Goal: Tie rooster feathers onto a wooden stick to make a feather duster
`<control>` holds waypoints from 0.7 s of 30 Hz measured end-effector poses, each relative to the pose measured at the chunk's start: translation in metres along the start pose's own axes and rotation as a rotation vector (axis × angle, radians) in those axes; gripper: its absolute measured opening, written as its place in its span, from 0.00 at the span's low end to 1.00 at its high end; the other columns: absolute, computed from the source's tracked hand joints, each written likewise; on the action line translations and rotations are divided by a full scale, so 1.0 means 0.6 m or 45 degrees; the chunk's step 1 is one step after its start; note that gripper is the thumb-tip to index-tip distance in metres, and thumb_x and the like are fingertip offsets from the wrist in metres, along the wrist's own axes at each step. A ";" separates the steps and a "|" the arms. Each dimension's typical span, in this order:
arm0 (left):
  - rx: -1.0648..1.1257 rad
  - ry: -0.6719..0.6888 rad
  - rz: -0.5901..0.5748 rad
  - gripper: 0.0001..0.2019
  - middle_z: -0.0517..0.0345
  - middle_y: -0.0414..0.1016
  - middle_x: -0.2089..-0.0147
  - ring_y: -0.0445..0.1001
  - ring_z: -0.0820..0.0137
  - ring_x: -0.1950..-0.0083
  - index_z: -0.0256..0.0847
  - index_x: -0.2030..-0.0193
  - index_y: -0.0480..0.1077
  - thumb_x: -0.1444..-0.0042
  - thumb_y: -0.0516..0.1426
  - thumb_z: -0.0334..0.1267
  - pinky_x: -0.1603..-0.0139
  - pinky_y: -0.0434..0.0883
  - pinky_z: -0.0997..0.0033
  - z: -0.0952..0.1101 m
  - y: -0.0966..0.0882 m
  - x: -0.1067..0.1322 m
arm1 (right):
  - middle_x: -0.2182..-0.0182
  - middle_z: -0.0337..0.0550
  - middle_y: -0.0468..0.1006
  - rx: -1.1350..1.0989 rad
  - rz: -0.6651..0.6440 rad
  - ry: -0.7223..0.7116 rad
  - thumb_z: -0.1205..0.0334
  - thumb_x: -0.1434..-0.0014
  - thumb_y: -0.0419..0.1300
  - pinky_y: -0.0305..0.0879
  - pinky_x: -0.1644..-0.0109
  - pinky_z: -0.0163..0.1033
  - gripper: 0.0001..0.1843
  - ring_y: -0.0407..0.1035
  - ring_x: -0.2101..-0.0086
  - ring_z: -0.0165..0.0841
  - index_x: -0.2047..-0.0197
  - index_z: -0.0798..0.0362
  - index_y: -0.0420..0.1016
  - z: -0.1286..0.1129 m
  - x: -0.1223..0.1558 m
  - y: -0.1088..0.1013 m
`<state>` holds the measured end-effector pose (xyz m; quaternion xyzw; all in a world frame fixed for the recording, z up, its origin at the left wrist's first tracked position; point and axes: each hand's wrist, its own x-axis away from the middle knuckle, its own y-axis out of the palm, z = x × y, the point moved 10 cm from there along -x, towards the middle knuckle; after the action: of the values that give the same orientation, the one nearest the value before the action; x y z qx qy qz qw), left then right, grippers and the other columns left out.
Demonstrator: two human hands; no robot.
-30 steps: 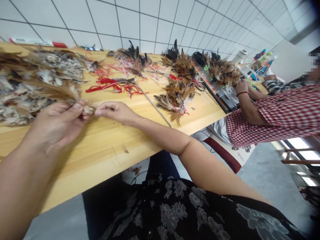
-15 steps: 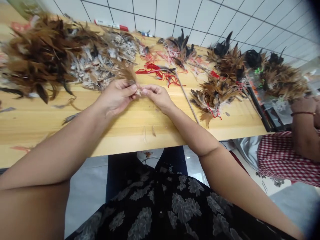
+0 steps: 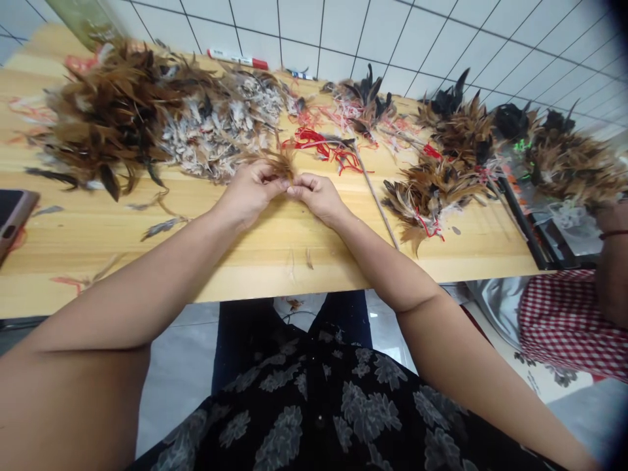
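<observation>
My left hand point(image 3: 250, 190) pinches a small bunch of brown feathers point(image 3: 275, 163) over the wooden table point(image 3: 255, 261). My right hand point(image 3: 316, 194) meets it fingertip to fingertip, its fingers curled and pinching at the quill ends of the same bunch. Just beyond the hands lies a pile of grey-white feathers point(image 3: 220, 131), with a larger heap of brown feathers point(image 3: 112, 111) to its left. Red strings point(image 3: 326, 147) lie a little past my right hand.
A thin stick point(image 3: 375, 196) runs along the table right of my hands. Tied feather bundles point(image 3: 426, 190) lie further right. A phone point(image 3: 12, 216) sits at the left edge. Another person in a red checked sleeve point(image 3: 564, 320) is at far right. A tiled wall backs the table.
The view has swung left and down, so the feather heaps now sit centred. Both hands stay pinched together on the bunch, which now points up and away.
</observation>
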<state>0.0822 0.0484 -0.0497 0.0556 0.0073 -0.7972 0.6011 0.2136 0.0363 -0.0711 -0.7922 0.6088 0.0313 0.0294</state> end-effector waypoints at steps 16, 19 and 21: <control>-0.158 0.115 0.127 0.22 0.61 0.77 0.63 0.69 0.67 0.61 0.43 0.58 0.80 0.50 0.81 0.51 0.53 0.66 0.63 0.048 -0.050 0.009 | 0.67 0.36 0.76 0.071 0.157 -0.089 0.47 0.23 0.71 0.66 0.43 0.36 0.24 0.70 0.58 0.33 0.68 0.50 0.73 -0.040 0.005 -0.015; -0.379 0.156 0.203 0.16 0.61 0.76 0.63 0.68 0.66 0.61 0.42 0.62 0.78 0.49 0.75 0.48 0.52 0.65 0.62 0.055 -0.078 -0.009 | 0.68 0.36 0.76 0.076 0.128 -0.108 0.56 0.24 0.71 0.65 0.44 0.36 0.21 0.70 0.59 0.33 0.69 0.51 0.73 -0.054 0.007 -0.003; -0.450 0.163 0.106 0.14 0.59 0.78 0.61 0.69 0.64 0.57 0.43 0.64 0.78 0.49 0.74 0.44 0.49 0.66 0.62 0.063 -0.072 -0.033 | 0.67 0.36 0.76 0.093 0.094 -0.145 0.61 0.24 0.70 0.66 0.43 0.36 0.20 0.71 0.58 0.33 0.69 0.51 0.74 -0.068 0.011 0.010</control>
<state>0.0431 0.0766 -0.0125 -0.0002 0.1830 -0.7527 0.6324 0.2097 0.0251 -0.0310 -0.7644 0.6358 0.0551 0.0918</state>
